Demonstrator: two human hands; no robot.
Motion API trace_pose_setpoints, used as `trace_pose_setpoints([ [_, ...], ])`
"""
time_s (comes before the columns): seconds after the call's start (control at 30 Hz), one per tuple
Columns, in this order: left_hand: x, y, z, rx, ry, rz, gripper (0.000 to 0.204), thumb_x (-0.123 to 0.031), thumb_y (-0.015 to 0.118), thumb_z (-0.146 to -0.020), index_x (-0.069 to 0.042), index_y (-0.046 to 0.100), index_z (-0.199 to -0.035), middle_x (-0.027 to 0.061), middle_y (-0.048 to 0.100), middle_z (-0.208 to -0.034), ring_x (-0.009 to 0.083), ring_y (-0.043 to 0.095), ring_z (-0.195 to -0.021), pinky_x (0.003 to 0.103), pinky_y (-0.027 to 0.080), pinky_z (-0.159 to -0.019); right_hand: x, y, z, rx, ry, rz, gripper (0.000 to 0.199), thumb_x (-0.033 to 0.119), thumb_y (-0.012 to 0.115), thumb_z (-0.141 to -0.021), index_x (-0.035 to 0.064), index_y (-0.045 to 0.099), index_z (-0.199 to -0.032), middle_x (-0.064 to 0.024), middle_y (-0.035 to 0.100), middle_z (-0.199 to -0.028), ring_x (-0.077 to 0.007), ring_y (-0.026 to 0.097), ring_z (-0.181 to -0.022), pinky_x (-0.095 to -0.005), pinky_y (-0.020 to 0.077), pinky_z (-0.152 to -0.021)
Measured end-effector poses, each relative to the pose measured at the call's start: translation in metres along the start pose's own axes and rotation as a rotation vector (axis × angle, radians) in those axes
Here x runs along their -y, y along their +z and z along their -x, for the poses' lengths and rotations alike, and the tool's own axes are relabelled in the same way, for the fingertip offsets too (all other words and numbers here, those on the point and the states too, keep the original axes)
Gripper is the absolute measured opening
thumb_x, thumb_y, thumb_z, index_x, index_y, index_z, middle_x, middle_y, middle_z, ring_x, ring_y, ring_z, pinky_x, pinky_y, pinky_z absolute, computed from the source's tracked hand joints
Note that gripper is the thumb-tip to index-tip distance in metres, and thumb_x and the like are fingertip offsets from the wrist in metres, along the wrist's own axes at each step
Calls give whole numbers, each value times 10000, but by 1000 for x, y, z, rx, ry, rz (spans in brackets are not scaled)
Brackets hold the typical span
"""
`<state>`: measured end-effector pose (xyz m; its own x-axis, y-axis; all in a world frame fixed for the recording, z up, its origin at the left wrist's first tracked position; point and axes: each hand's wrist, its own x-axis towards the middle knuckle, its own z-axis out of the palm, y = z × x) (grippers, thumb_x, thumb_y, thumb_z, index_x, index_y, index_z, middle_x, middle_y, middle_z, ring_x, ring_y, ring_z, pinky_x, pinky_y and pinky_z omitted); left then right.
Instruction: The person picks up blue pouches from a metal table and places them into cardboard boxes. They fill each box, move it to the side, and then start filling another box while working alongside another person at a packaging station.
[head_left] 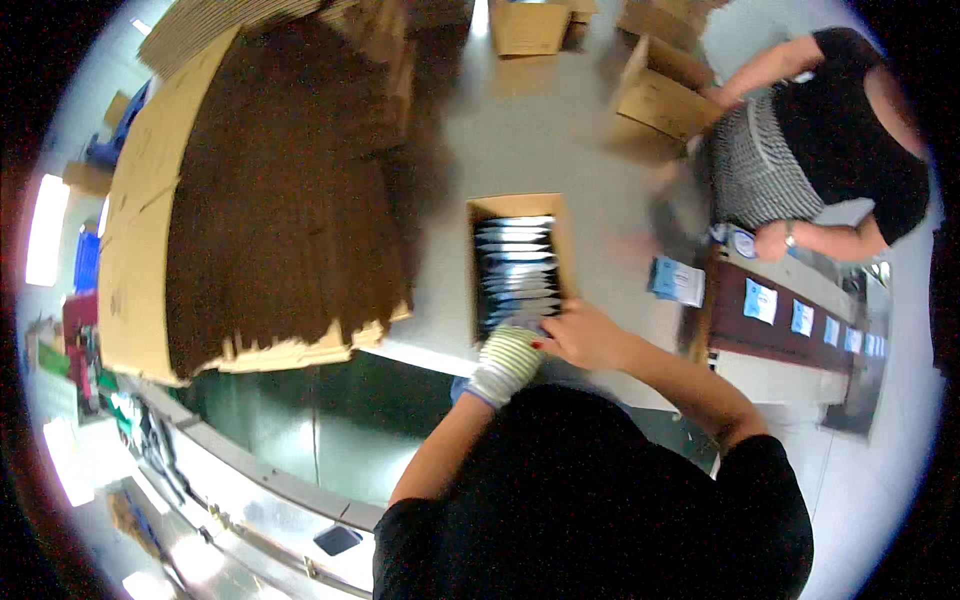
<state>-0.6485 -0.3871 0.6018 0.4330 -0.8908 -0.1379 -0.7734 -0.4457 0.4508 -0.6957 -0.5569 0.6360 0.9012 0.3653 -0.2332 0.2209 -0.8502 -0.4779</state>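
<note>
An open cardboard box (567, 240) stands on the grey table in front of me, with a row of flat, silvery and blue packets (516, 262) on edge inside it. My left hand (507, 362), in a white and yellow-green knitted glove, reaches over the box's near end. Its fingers are blurred among the nearest packets, so their grip is not clear. At the near right corner of the box is my bare right hand (580, 334), beside the glove. Its fingers are curled closed; what they grip is hidden.
A large stack of flattened cardboard (280, 200) fills the left of the table (510, 130). At the right a co-worker (800, 140) touches another open box (665, 95). Blue and white packets (760, 300) lie along a dark conveyor belt (785, 325); another packet (677, 281) is near the table's edge.
</note>
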Motion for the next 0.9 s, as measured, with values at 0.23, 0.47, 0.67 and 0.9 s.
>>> trace_pose_setpoints([
  [0.23,-19,-34,78,-357,-53,-235,354,-147,483,-758,-56,522,-1097,122,540,-1116,322,470,-1117,445,350,-982,7,60,42,-39,94,267,410,421,543,-807,44,553,-969,-102,626,-715,-284,595,-614,-408,445,-613],
  [0.47,-40,-11,244,-520,-736,-188,350,-95,515,-706,-69,548,-1054,123,547,-1083,314,436,-1140,435,344,-972,-137,-51,-78,-546,55,686,411,194,595,-791,-1,504,-1142,-190,598,-956,-314,568,-935,-403,438,-794],
  [0.67,-49,-7,432,-306,-1496,-177,206,-101,563,-677,-48,590,-874,177,605,-879,315,571,-814,395,457,-760,-85,-140,-139,-627,-174,453,417,240,559,-867,45,473,-1225,-162,510,-1216,-308,495,-1106,-354,386,-932],
  [0.9,-39,76,489,123,-1743,-10,419,-317,714,-666,-67,589,-979,166,591,-988,328,516,-1022,471,444,-791,81,-1,-71,-80,-222,-65,276,74,630,-761,41,571,-1028,-126,606,-982,-261,601,-905,-350,466,-767],
])
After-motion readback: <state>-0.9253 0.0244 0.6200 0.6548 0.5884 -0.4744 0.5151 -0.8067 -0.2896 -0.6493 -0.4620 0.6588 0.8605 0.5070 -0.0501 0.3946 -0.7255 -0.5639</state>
